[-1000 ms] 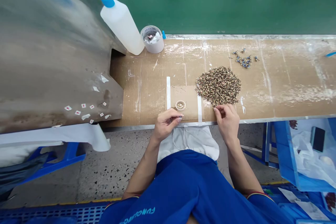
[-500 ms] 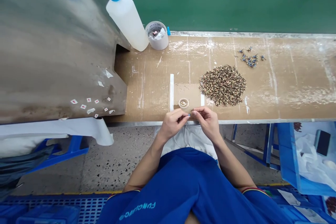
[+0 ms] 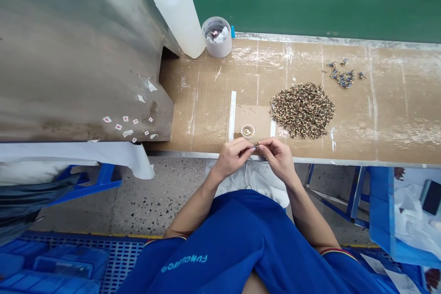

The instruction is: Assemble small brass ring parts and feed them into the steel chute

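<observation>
At the bench's front edge my left hand [image 3: 233, 157] pinches a tiny blue piece [image 3: 255, 147] between thumb and forefinger. Facing it, my right hand [image 3: 277, 158] is closed on a small brass-coloured piece [image 3: 257, 144]. The two pieces meet or nearly meet; fingertips cover most of both, so I cannot tell whether they are joined. Just beyond my fingers lies a small round clear dish [image 3: 247, 131] with pale, thin bits in it. To the right is a big heap of small brass-and-dark parts [image 3: 303, 110]. Farther back, a loose group of blue-tipped parts [image 3: 343, 78] lies scattered.
A white bottle with a blue cap [image 3: 181, 16] stands at the back left beside a tub of scraps [image 3: 218, 48]. A metal housing [image 3: 86, 64] with stuck paper bits bounds the left. Below the bench at right is a blue crate [image 3: 381, 220] holding plastic and a dark phone-like object.
The view has shifted, so the bench things appear farther right. My fingertips have come slightly closer together, with the blue piece now against or very near the brass-coloured one.
</observation>
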The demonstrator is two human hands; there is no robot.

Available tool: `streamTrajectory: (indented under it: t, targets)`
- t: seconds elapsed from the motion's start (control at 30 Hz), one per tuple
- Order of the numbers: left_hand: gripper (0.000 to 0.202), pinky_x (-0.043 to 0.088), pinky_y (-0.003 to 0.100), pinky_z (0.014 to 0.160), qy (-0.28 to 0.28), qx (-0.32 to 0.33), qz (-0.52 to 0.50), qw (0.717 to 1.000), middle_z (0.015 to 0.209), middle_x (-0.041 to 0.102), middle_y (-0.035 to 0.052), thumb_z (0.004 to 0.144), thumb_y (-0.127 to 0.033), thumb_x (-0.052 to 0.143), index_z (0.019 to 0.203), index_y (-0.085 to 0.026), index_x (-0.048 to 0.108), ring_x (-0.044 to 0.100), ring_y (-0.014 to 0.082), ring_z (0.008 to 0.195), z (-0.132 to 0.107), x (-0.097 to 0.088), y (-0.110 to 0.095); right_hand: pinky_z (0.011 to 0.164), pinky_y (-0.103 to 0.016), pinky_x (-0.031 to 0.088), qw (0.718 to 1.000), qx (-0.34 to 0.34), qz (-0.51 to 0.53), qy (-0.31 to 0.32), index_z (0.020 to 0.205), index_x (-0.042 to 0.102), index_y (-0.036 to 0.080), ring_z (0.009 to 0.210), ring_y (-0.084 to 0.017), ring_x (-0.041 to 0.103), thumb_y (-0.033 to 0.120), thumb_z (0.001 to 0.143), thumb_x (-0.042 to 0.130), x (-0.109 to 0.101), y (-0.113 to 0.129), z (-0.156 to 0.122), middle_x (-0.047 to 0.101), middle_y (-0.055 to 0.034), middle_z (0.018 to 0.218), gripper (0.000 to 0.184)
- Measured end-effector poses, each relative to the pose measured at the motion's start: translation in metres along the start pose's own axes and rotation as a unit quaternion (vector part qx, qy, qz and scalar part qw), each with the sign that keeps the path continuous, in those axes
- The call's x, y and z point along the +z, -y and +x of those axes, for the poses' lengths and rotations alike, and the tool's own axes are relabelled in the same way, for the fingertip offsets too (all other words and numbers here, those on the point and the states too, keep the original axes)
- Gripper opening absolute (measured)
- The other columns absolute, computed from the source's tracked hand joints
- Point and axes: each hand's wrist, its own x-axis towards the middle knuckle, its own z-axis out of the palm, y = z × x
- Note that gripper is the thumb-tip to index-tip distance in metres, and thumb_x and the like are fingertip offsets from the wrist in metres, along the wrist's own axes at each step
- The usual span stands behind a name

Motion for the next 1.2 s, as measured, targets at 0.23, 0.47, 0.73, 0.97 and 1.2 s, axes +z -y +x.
streamTrajectory:
  t: [0.23,0.47,0.73,0.97,1.2]
  targets:
    - [0.024,0.042,0.024,0.061,0.015,0.01,-0.006,1.0,0.07,0.061,0.0022,0.1,-0.027,0.053,0.083,-0.016,0.066,0.056,0.0134,0.065,-0.004,-0.002,0.005,0.057,-0.03,0.051,0.998,-0.018,-0.051,0.027,0.084,0.069,0.022,0.063,-0.018,0.064,0.046,0.089,0.065,-0.001,0.0,0.001,0.072,-0.0035,0.073,0.025]
    - [0.028,0.041,0.024,0.06,0.02,-0.006,-0.008,1.0,0.068,0.061,0.0021,0.1,-0.027,0.052,0.078,-0.016,0.063,0.056,0.013,0.063,-0.004,-0.003,0.006,0.064,-0.033,0.054,0.997,-0.038,-0.063,0.007,0.083,0.065,0.023,0.071,-0.02,0.067,0.044,0.091,0.061,0.007,-0.001,-0.003,0.073,-0.0058,0.082,0.023]
    - [0.026,0.04,0.024,0.058,0.029,-0.02,-0.046,0.998,0.065,0.06,0.0017,0.098,-0.027,0.055,0.076,-0.017,0.064,0.054,0.0124,0.06,-0.005,-0.006,0.005,0.058,-0.029,0.051,0.991,0.0,-0.009,0.13,0.078,0.056,0.023,0.059,-0.015,0.061,0.048,0.093,0.059,-0.003,0.003,0.006,0.068,-0.0005,0.068,0.029]
    - [0.025,0.04,0.023,0.057,0.012,-0.037,-0.05,0.998,0.065,0.059,0.0007,0.097,-0.023,0.056,0.074,-0.016,0.063,0.053,0.0118,0.06,-0.005,-0.005,0.002,0.058,-0.029,0.052,0.996,-0.012,-0.015,0.084,0.077,0.056,0.024,0.061,-0.016,0.064,0.051,0.092,0.06,0.005,0.0,0.004,0.067,-0.0003,0.066,0.031]
    - [0.02,0.042,0.023,0.06,0.013,-0.036,-0.032,0.999,0.071,0.063,0.0016,0.096,-0.019,0.057,0.078,-0.016,0.065,0.057,0.0124,0.063,-0.002,-0.004,0.0,0.059,-0.03,0.057,0.994,0.006,0.063,0.093,0.085,0.061,0.023,0.064,-0.016,0.068,0.061,0.088,0.062,0.002,-0.005,0.005,0.07,-0.0018,0.07,0.039]
